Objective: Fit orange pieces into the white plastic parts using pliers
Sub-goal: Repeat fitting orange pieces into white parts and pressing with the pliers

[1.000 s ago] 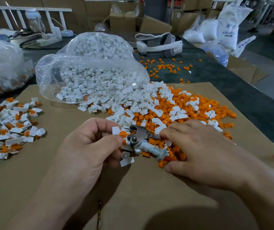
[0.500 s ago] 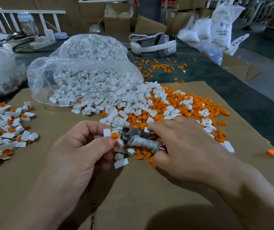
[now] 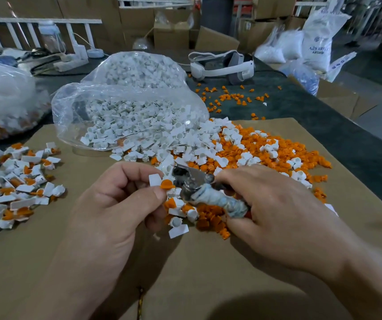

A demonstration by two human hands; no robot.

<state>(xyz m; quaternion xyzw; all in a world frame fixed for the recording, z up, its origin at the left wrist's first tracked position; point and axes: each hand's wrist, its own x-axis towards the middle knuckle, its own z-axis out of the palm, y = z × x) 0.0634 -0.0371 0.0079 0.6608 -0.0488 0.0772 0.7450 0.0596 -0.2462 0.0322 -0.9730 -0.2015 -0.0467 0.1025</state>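
Blue lettering on the white woven sack (image 3: 319, 42) at far right is too blurred to read. The left hand (image 3: 116, 204) pinches a small white plastic part (image 3: 154, 180) between thumb and curled fingers, with an orange plastic piece (image 3: 167, 184) at its right end. The right hand (image 3: 277, 215) grips cloth-wrapped metal pliers (image 3: 193, 181), nose pointing left just beside that piece and handles trailing near-right, over the brown cardboard sheet (image 3: 208, 262).

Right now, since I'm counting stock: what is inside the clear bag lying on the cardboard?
Loose white plastic parts fill the clear bag and spill from its open mouth onto the cardboard. Whatever lies deeper in the heap is covered.
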